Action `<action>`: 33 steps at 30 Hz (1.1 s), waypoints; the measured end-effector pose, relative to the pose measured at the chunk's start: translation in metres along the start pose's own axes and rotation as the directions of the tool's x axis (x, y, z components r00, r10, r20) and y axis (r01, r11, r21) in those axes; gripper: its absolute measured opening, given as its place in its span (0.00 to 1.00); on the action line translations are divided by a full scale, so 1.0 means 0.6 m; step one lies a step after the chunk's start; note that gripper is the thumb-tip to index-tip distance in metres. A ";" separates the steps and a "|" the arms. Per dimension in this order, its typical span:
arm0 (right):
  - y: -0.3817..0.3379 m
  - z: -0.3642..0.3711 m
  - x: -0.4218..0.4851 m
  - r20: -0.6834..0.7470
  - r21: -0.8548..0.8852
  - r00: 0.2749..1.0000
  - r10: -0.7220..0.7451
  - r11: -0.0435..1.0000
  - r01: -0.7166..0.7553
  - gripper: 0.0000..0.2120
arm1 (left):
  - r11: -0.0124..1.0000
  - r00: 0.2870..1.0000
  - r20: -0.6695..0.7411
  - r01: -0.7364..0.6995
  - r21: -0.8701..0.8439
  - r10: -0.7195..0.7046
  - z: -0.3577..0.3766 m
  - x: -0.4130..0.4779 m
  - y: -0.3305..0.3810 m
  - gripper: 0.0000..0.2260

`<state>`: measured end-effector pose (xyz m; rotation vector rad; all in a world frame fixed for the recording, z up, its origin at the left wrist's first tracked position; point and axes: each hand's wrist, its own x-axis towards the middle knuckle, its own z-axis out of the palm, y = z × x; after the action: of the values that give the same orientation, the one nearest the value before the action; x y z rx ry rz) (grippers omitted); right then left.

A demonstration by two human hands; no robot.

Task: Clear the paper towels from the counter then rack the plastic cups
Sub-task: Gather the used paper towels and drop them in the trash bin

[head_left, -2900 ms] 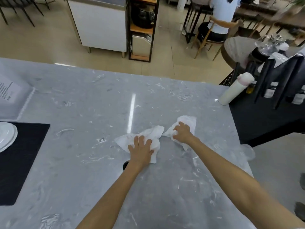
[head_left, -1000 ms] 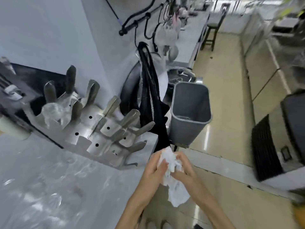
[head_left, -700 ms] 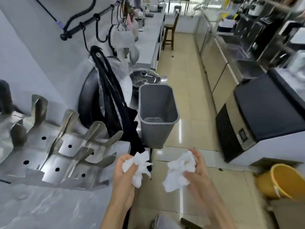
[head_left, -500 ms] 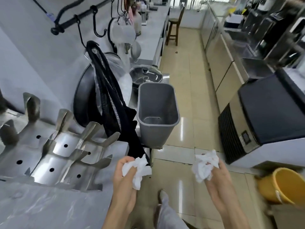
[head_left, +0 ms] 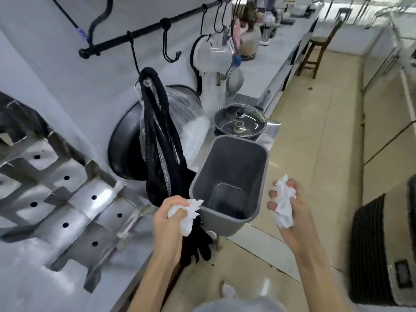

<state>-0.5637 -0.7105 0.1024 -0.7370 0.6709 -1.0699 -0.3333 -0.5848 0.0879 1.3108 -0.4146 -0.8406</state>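
Both hands have closed in on the bin [head_left: 227, 176] since 0.5 s ago; it now sits between them, w/ the left hand [head_left: 167, 219] right at its near-left rim and the right hand [head_left: 290, 212] just off its right side. Left hand is clenched on one crumpled towel [head_left: 186, 212], right hand grasps a 2nd towel [head_left: 284, 201], part of it hanging below the fingers. Neither wad is over the opening yet, though the left one is nearly touching the rim. Reading: the towels are off the counter [head_left: 33, 282] and about to be dropped, so the clearing step looks nearly done; racking hasn't begun. Count: 2 towels, 1 per hand; 1 grey bin, open-topped, mostly empty as far as seen, something dark at the bottom too unclear to name. 1 metal rack [head_left: 67, 199] on the counter to the left, many angled pegs, all the visible ones bare. Zero plastic cups visible in this view, so they must be elsewhere. Also 1 lidded pot [head_left: 239, 122] behind the bin and 1 black bag [head_left: 162, 154] hanging from a hook beside it. Next likely needs both wads moved inward over the bin, then let go; the left one could snag on the rim or the bag
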 end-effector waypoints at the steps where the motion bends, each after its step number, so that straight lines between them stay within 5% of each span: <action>1: -0.008 -0.007 0.015 0.014 0.052 1.000 0.009 0.999 -0.010 0.07 | 0.999 1.000 -0.004 0.008 -0.032 -0.009 0.014 0.004 -0.003 0.09; 3: -0.015 -0.026 0.042 0.015 0.044 0.997 0.075 0.996 -0.075 0.13 | 0.995 0.999 0.039 0.013 -0.099 -0.009 0.033 0.007 -0.003 0.11; 7: -0.024 -0.030 0.091 0.047 -0.457 0.999 0.023 0.889 0.001 0.24 | 0.995 0.997 0.077 0.014 -0.094 -0.007 0.068 0.017 -0.013 0.24; 10: -0.020 -0.026 0.129 0.211 -0.709 0.976 -0.050 0.679 0.188 0.26 | 0.996 0.995 0.105 -0.012 0.094 0.002 0.095 0.034 -0.024 0.25; 14: 0.004 -0.019 0.210 0.396 -0.892 0.909 0.134 0.294 0.345 0.21 | 0.882 0.978 0.205 -0.065 0.466 -0.036 0.136 0.084 -0.042 0.20; 19: 0.051 0.017 0.295 0.333 -0.923 0.848 0.411 -0.040 0.382 0.30 | 0.658 0.966 0.231 -0.101 0.746 -0.113 0.184 0.146 -0.066 0.20; 23: 0.063 0.026 0.323 0.321 -0.900 0.781 0.536 -0.085 0.428 0.35 | 0.553 0.980 0.165 -0.075 0.830 -0.114 0.192 0.152 -0.068 0.17; 33: 0.068 0.021 0.338 0.287 -0.894 0.761 0.582 -0.123 0.432 0.34 | 0.237 0.992 0.126 -0.118 0.964 -0.020 0.184 0.147 -0.074 0.17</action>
<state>-0.4648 -0.8853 0.0511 -2.3597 0.8152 0.3031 -0.3664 -0.7254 0.0562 2.4283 -1.2264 -0.5409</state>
